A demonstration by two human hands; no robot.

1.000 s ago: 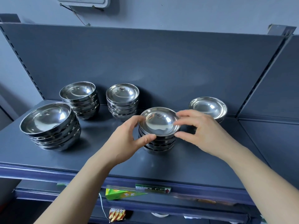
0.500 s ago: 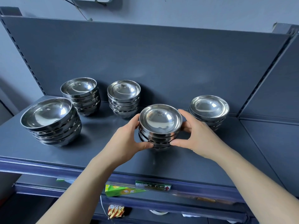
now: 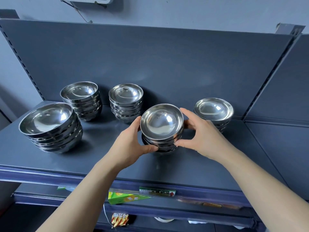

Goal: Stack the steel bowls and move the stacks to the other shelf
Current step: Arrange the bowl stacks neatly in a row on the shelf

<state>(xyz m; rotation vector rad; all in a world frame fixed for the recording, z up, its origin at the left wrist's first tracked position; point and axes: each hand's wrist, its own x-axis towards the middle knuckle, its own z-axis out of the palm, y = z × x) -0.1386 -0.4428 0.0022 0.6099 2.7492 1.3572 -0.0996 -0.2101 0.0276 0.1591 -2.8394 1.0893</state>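
A stack of small steel bowls [image 3: 161, 124] stands mid-shelf, tilted slightly toward me. My left hand [image 3: 132, 143] grips its left side and my right hand [image 3: 202, 136] grips its right side, thumbs near the base. On the dark grey shelf [image 3: 100, 158], further stacks stand around it: a big stack [image 3: 50, 128] at the left, one [image 3: 82, 99] behind that, one [image 3: 126, 102] at the back middle, and one [image 3: 214, 113] at the right, partly hidden by my right hand.
The shelf's back panel [image 3: 150, 64] rises close behind the stacks. A neighbouring shelf [image 3: 280, 144] begins past the upright at the right. Below the front edge with its price label [image 3: 157, 192] lie a green box [image 3: 127, 198] and a striped packet [image 3: 119, 220].
Both hands slid from the top bowl's rim down the stack's sides to near its base. The stack now looks tilted and slightly raised.
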